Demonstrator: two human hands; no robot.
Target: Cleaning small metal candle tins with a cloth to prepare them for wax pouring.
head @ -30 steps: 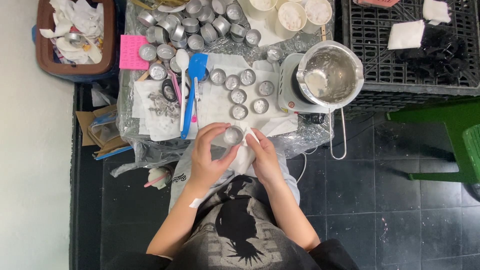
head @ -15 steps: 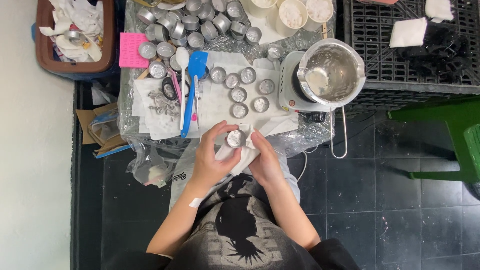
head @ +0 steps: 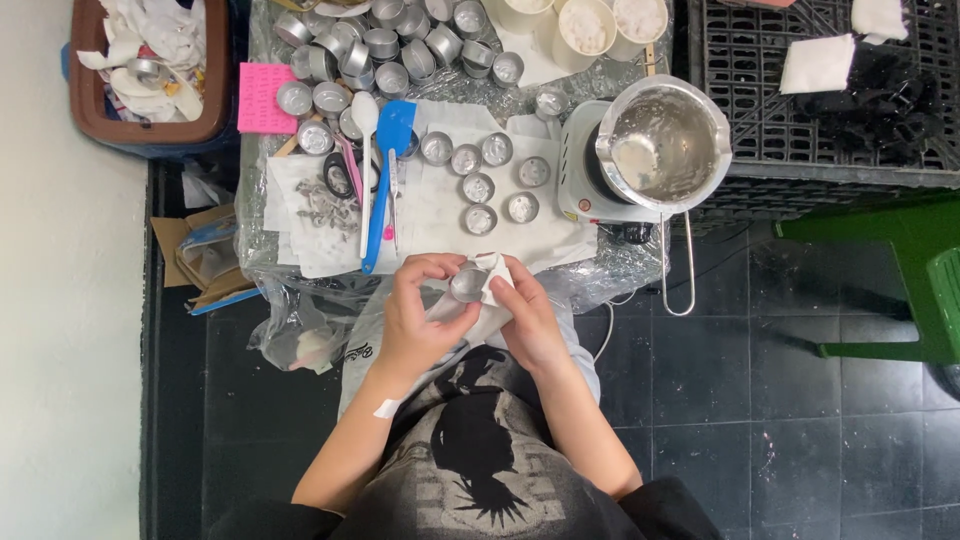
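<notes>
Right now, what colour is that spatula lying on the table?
The spatula is bright blue, seen in the head view.

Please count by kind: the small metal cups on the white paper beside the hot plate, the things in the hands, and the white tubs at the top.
Cups on paper: 7 in full view
Cup in left hand: 1
Tissue in right hand: 1
White tubs: 3
Total: 12

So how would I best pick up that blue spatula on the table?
Probably by its long blue handle, coming from the near table edge. The blue spatula lies flat with its wide blade pointing away, and the handle end lies nearest the left hand. A white spoon lies close alongside.
</notes>
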